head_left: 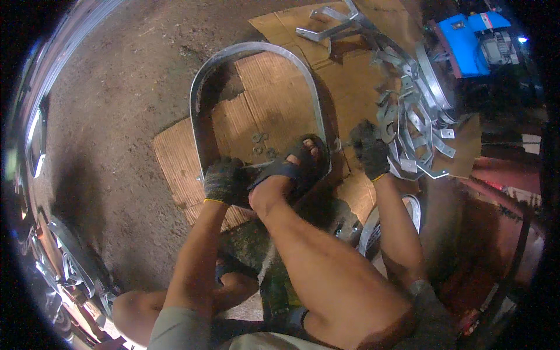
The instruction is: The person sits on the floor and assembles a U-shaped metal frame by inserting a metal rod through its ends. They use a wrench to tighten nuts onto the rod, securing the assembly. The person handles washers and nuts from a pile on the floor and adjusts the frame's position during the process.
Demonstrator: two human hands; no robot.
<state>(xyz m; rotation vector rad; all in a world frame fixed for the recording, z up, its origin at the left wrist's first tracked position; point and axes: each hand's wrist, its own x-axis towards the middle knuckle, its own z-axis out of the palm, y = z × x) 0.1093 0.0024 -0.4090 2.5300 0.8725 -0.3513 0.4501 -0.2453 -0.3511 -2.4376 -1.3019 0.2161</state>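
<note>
A galvanized metal hoop (196, 87), round at the far end, lies on corrugated cardboard in front of me. My left hand (224, 179), in a dark knitted glove, is closed at the hoop's near left corner; its fingertips are partly hidden. My sandalled foot (294, 166) rests over the hoop's near end. To the right of the hoop, my gloved right hand (370, 149) is closed, fingers curled; a small shiny piece shows beside it, but what it holds is unclear. Several small washers (257, 137) lie on the cardboard inside the hoop.
Bent metal brackets (417, 116) are heaped to the right, and more brackets (332, 24) lie at the far side. Behind the heap stands a blue machine (464, 46). A round metal ring (411, 210) is beside my right forearm. Cardboard (175, 157) covers part of the dirt floor.
</note>
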